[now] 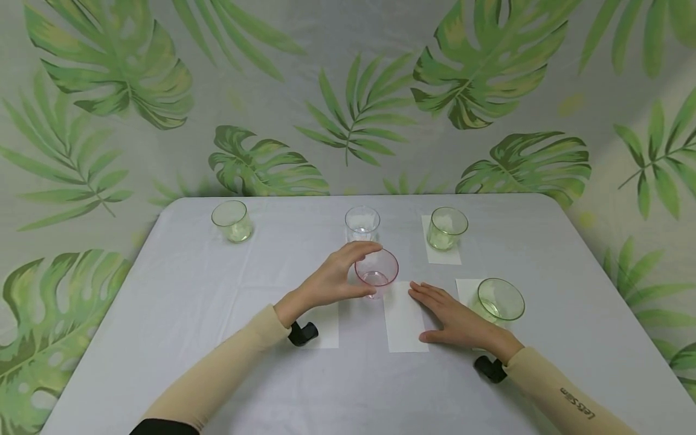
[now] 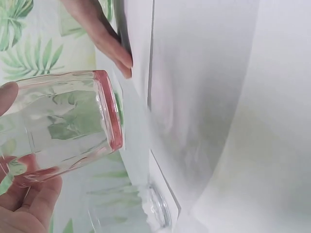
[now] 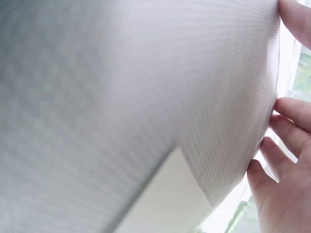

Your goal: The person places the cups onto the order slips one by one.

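Observation:
Between thumb and fingers, my left hand (image 1: 333, 277) holds a clear glass with a pink tint (image 1: 377, 278) near the middle of the table. In the left wrist view the pink glass (image 2: 73, 116) is raised off the cloth, its thick pink base facing the table. My right hand (image 1: 457, 319) lies with fingers extended over the right edge of a white paper strip (image 1: 405, 326), just right of that glass. The right wrist view has the fingertips (image 3: 286, 109) touching the white surface. Behind the pink glass stands a colourless glass (image 1: 362, 222).
Green-tinted glasses stand at the back left (image 1: 231, 222), on a paper strip at the back right (image 1: 447, 229), and beside the right forearm (image 1: 500, 300). Another paper strip (image 1: 326, 329) lies below the left wrist. A leaf-print curtain (image 1: 359, 121) hangs behind the white-covered table (image 1: 261, 386).

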Demonstrator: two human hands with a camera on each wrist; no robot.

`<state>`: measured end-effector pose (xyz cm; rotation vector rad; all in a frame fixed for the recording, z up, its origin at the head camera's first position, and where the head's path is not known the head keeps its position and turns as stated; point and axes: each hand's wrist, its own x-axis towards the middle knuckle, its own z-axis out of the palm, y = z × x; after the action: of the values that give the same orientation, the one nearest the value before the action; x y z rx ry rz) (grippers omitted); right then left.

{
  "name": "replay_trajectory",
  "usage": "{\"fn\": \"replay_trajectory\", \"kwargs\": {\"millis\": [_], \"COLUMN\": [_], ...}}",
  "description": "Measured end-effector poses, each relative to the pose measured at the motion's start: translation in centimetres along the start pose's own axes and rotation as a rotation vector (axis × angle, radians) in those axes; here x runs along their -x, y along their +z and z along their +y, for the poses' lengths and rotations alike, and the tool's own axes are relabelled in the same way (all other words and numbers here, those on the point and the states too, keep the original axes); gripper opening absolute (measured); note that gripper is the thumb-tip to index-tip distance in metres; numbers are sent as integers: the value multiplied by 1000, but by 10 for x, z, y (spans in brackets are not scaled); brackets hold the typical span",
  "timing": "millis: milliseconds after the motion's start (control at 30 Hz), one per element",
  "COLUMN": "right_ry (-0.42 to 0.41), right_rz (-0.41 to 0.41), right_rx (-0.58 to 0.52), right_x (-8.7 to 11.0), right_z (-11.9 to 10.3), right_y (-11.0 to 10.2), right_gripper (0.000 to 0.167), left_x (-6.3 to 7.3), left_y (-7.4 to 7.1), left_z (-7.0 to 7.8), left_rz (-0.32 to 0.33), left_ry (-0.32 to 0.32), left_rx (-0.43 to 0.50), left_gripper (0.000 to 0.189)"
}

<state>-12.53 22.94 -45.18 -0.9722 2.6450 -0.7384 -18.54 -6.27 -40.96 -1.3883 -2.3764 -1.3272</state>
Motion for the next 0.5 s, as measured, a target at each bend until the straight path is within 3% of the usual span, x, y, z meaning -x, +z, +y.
{"fn": "replay_trajectory", "kwargs": {"millis": [500], "right_ry": [42], "right_rz": [-22], "right_rx": [41], "right_x": [1], "right_z": [0], "right_y": [1], "right_gripper": [82], "left_x": [-10], "left_y": [29], "left_z": [11], "left_rz": [-74], "left_ry": [0], "left_rx": [-1], "left_gripper": [71]}}
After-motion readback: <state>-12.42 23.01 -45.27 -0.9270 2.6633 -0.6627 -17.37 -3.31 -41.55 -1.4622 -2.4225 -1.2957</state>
